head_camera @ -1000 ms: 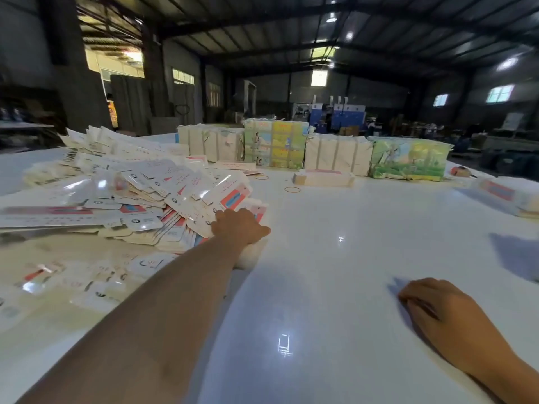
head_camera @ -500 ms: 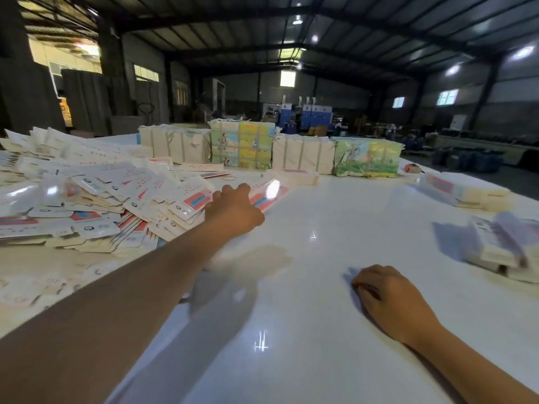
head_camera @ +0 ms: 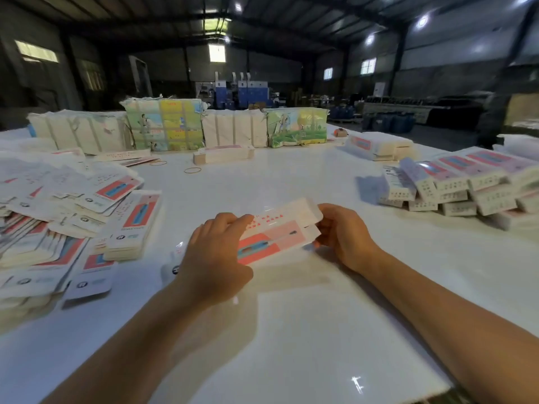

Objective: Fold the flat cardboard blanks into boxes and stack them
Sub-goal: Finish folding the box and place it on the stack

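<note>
Blank (head_camera: pixel 277 231) held mid-table, long axis running hand to hand: left hand (head_camera: pixel 215 258) grasps near end, right hand (head_camera: pixel 344 234) pinches far flap (stack toward right edge).

white table (head_camera: pixel 291 330), flat blanks (head_camera: pixel 67 217), folded boxes (head_camera: pixel 466 188)

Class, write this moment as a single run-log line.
stage: folding | left hand: holds cardboard blank | right hand: grips its other end | folded boxes: stacked at right | flat blanks: heaped at left
</note>
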`<state>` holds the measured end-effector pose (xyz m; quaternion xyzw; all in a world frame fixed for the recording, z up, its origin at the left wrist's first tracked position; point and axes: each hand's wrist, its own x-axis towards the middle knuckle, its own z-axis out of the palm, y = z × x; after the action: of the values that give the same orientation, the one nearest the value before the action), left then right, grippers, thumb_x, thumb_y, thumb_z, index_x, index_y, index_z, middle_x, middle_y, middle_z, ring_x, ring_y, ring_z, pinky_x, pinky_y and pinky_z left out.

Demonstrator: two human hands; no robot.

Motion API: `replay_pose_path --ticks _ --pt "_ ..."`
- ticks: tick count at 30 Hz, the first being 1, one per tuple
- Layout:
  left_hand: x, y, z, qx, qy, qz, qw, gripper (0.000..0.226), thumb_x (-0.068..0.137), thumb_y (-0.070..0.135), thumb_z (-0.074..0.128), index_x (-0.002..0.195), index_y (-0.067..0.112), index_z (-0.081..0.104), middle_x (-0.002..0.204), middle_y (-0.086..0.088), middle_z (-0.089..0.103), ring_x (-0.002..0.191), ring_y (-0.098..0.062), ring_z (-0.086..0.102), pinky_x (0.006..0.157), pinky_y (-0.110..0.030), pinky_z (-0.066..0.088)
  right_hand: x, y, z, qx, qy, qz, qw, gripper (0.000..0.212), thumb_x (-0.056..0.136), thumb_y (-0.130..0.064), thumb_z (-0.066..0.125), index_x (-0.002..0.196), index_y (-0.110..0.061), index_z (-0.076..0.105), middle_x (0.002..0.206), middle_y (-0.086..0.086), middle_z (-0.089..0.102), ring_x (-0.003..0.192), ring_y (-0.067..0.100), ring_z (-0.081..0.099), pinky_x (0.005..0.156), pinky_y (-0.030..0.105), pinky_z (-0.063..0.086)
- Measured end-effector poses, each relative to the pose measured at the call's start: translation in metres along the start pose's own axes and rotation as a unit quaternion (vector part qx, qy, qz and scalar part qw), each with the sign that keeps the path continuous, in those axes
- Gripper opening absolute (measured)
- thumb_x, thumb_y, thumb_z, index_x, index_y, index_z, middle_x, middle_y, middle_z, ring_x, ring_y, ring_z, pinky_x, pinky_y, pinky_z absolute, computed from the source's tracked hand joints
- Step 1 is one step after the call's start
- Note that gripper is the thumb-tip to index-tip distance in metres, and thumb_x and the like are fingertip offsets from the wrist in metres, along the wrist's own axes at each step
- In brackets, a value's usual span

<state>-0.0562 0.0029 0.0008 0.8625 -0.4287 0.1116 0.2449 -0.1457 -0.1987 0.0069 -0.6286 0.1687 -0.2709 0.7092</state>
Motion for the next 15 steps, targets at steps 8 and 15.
replay_pose_path --ticks 8,15 --pt "-0.004 0.001 0.003 0.066 0.016 0.041 0.997 0.083 0.069 0.06 0.043 0.144 0.032 0.021 0.142 0.008 0.03 0.124 -0.012 0.033 0.107 -0.034 0.027 -0.008 0.0 0.006 -0.018 -0.072 -0.024 0.997 0.017 0.09 0.01 0.045 0.082 0.004 0.059 0.066 0.015 0.067 0.041 0.019 0.052 0.036 0.024 0.041" --pt "0.002 0.0 -0.001 0.117 0.055 0.057 0.99 0.084 0.071 0.079 0.041 0.135 0.024 0.04 0.125 0.006 0.052 0.113 -0.017 0.049 0.106 -0.038 0.025 -0.011 0.001 0.008 -0.091 -0.079 -0.06 0.991 0.015 0.09 0.009 0.049 0.094 0.006 0.063 0.065 0.015 0.066 0.044 0.02 0.054 0.038 0.026 0.044"
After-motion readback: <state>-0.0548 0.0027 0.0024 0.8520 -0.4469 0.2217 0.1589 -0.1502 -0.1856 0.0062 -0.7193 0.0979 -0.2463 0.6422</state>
